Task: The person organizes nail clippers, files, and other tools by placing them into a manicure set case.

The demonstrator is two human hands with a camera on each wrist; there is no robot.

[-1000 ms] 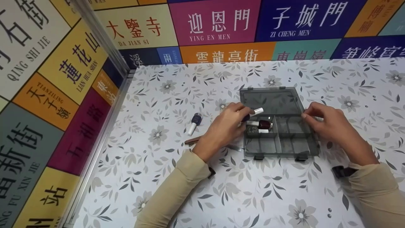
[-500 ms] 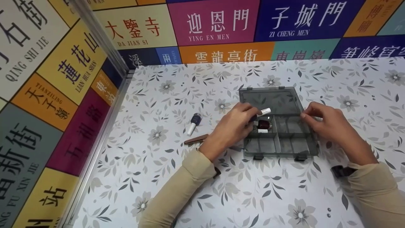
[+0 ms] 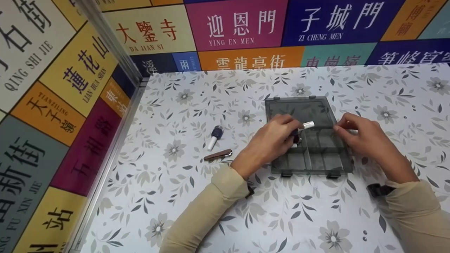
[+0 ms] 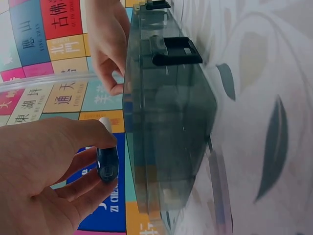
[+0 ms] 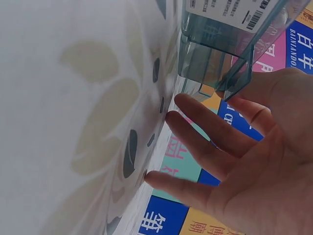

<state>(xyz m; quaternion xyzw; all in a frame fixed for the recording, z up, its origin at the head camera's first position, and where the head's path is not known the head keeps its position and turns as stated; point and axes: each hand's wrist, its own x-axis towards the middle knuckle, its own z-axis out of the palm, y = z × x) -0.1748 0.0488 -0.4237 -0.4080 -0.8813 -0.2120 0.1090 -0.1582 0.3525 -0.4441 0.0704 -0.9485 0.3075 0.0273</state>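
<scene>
My left hand (image 3: 272, 144) pinches a dark blue nail polish bottle (image 4: 107, 164) with a white cap. It is over the left part of a grey see-through compartment box (image 3: 299, 109), whose lid lies open toward the back. Below these fingers, a dark red nail polish bottle (image 3: 297, 140) in the box's left compartment is mostly covered. My right hand (image 3: 365, 138) pinches the box's right edge between thumb and forefinger; in the right wrist view its other fingers (image 5: 210, 132) spread down to the tabletop.
Left of the box, another dark blue nail polish bottle (image 3: 217, 133) with a white cap lies on the flower-patterned tabletop (image 3: 168, 196). A slim brown tool with a metal end (image 3: 218, 154) lies near it. Panels with printed characters (image 3: 239, 26) border the back and left.
My left hand has moved right with the nail polish bottle, now covering more of the left compartment's bottles and uncovering the brown tool. The right hand stays at the box's edge.
</scene>
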